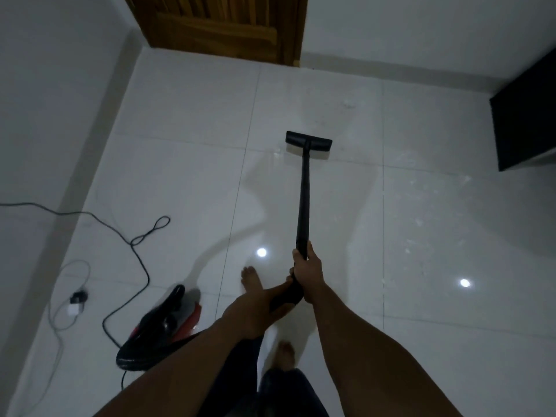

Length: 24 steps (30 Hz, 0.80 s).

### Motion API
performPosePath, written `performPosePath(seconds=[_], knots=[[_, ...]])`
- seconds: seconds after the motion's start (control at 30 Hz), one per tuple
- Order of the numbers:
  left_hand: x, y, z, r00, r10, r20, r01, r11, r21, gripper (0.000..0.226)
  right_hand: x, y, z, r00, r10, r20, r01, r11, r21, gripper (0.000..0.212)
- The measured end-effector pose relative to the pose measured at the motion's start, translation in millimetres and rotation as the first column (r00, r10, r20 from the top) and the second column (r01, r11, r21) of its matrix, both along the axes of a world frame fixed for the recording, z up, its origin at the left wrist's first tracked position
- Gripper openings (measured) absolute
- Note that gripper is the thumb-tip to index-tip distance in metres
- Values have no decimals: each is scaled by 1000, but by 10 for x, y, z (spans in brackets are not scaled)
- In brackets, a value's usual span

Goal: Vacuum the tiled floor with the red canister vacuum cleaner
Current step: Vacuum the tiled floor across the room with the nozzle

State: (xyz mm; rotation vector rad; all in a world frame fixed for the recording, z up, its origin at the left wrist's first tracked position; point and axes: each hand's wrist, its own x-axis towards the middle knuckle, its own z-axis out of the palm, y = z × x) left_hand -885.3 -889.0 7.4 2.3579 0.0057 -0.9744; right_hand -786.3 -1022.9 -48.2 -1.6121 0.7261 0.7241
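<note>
Plainly the step in hand is a forward stroke. The wand [304, 191] slopes away from the person, and its head [309, 141] sits flat on the floor [186, 182], well ahead of the bare feet [251, 279]. The right hand [307, 267] wraps the wand's near end, fingers curled tight round it. The left hand [264, 299] grips the bent handle [285, 296] just behind; its fingers are mostly hidden but seem closed on it. The canister [177, 319] lies to the left of the feet, its ribbed hose [132, 358] looped beside it.

To do it well, I judge, keep the head flat so its whole width meets the tile. Work in slow overlapping lanes towards the pale specks [421, 212] scattered on the right. Mind the cord [141, 260] snaking on the left: a tug on the hose could drag the canister over it.

The floor is large, glossy, pale tiles with thin grout lines, mirroring two light spots [261, 252]; grit should slide off easily. Wand and head look like matt black plastic, the head a wide flat bar. The canister is red and smooth-shelled with a black top. A wooden door [222, 28] stands in the far wall.
</note>
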Motion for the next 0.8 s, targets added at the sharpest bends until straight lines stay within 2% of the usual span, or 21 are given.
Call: performPosePath(seconds=[0.07, 0.1, 0.17, 0.37, 0.57, 0.8], knots=[[-429, -176, -103, 995, 8, 103, -8, 1000, -4, 80, -370, -166, 35, 1000, -2, -14, 2, 1000, 13, 59], [-631, -242, -159, 992, 4, 123, -4, 1000, -3, 77, -547, -235, 65, 1000, -10, -24, 10, 1000, 23, 60], [-1001, -363, -158, 997, 6, 80, -3, 999, -35, 68, -910, -348, 148, 998, -39, -44, 41, 998, 42, 59], [-1840, -531, 269, 996, 91, -9, -91, 975, -200, 64, -1851, -522, 362, 991, -104, -83, 110, 992, 69, 55], [-2724, -542, 405, 995, 75, -71, -88, 974, -207, 62, -2843, -584, 328, 996, -29, -80, 31, 999, 25, 56], [-3714, -435, 430, 992, 54, -110, -75, 976, -202, 59, -3939, -491, 211, 994, -70, -88, 73, 997, 29, 55]])
